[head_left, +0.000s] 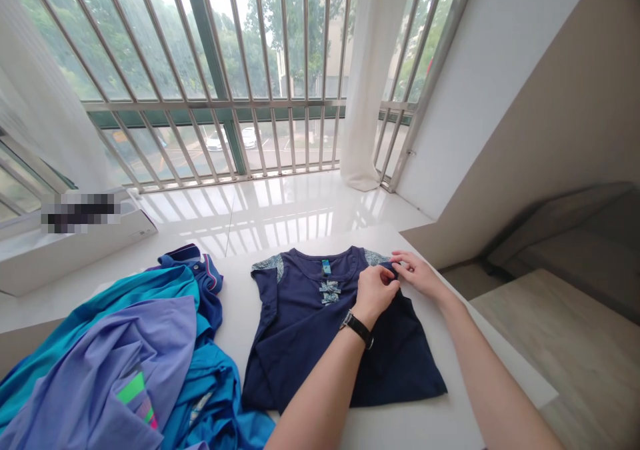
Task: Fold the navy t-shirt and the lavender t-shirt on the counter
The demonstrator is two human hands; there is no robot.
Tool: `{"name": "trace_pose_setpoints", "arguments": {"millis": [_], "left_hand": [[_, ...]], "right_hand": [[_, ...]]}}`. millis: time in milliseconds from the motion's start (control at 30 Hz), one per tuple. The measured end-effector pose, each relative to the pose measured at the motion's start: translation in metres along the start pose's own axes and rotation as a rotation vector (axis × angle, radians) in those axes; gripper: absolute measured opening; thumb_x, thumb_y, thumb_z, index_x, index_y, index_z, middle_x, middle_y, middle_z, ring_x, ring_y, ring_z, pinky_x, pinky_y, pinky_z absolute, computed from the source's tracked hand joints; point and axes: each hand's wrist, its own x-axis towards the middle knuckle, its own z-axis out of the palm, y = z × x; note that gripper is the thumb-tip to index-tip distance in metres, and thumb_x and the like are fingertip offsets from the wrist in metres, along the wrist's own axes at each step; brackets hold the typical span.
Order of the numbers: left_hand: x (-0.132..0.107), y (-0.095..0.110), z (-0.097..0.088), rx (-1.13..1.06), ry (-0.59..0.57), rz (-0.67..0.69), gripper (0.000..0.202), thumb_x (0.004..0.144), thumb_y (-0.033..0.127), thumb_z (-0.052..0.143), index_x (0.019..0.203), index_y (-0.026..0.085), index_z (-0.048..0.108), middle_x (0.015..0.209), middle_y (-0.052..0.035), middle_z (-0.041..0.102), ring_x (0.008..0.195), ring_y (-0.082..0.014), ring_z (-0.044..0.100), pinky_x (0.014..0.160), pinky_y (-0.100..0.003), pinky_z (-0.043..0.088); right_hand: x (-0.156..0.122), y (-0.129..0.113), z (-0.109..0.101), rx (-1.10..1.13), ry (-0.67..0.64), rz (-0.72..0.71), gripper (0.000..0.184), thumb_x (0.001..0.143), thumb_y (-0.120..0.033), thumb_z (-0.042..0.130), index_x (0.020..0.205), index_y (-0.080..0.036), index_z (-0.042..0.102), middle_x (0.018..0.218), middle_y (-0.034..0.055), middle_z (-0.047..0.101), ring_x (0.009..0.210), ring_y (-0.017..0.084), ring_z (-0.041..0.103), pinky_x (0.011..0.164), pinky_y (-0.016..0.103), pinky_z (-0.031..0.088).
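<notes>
- The left hand, under a black-strapped wristwatch, and the right hand both pinch the shoulder edge of the navy short-sleeved top
- The top lies flat on the white table
- A heap of teal and lilac garments sits just left of it

navy T-shirt, patterned shoulders, lying flat

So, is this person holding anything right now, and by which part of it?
Yes, the navy T-shirt, at its shoulder edge by the patterned trim. The left hand pinches it; the right hand meets it there, but its grip is hard to tell.
</notes>
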Motion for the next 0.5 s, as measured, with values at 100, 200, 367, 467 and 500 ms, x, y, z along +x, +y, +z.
{"name": "trace_pose_setpoints", "arguments": {"millis": [100,200,367,467,500], "left_hand": [[0.0011,-0.0017,-0.0007,-0.024,-0.049,-0.015,0.023,0.073,0.02,0.064,0.094,0.017,0.071,0.09,-0.0024,0.071,0.072,-0.0128,0.065,0.077,-0.025,0.054],[0.0022,-0.0024,-0.0025,-0.043,-0.107,0.011,0.028,0.072,0.016,0.062,0.099,0.017,0.071,0.097,-0.0028,0.072,0.074,-0.0123,0.065,0.079,-0.025,0.054],[0.0032,-0.0019,-0.0055,0.023,-0.185,0.064,0.029,0.071,0.015,0.061,0.099,0.017,0.072,0.094,-0.0031,0.073,0.079,-0.0144,0.065,0.081,-0.025,0.054],[0.0019,-0.0002,-0.0084,0.09,-0.233,0.11,0.03,0.074,0.014,0.059,0.101,0.017,0.071,0.09,-0.0027,0.072,0.077,-0.0143,0.065,0.082,-0.025,0.054],[0.0008,0.0008,-0.0099,0.125,-0.242,0.127,0.03,0.075,0.013,0.057,0.101,0.017,0.07,0.09,-0.0029,0.071,0.077,-0.0144,0.065,0.083,-0.025,0.053]], "right_hand": [[0.0007,-0.0041,0.0005,0.03,0.003,0.022,0.03,0.074,-0.051,0.064,0.08,-0.022,0.071,0.119,0.0099,0.064,0.056,0.01,0.051,0.066,0.034,0.053],[0.001,-0.0089,0.0008,0.017,-0.013,0.034,0.035,0.077,-0.055,0.059,0.073,-0.021,0.066,0.116,0.0097,0.066,0.058,0.011,0.049,0.066,0.032,0.051],[0.0029,-0.0077,0.0022,-0.093,0.043,0.013,0.032,0.08,-0.052,0.054,0.071,-0.022,0.061,0.11,0.0099,0.067,0.07,0.017,0.058,0.07,0.033,0.049],[0.0048,-0.0026,0.0027,-0.145,0.097,-0.004,0.028,0.082,-0.048,0.051,0.073,-0.023,0.061,0.108,0.0104,0.067,0.09,0.023,0.063,0.075,0.035,0.049],[0.0052,-0.0009,0.0029,-0.158,0.109,-0.006,0.028,0.083,-0.047,0.05,0.074,-0.023,0.061,0.108,0.0108,0.067,0.092,0.024,0.063,0.077,0.035,0.049]]}}
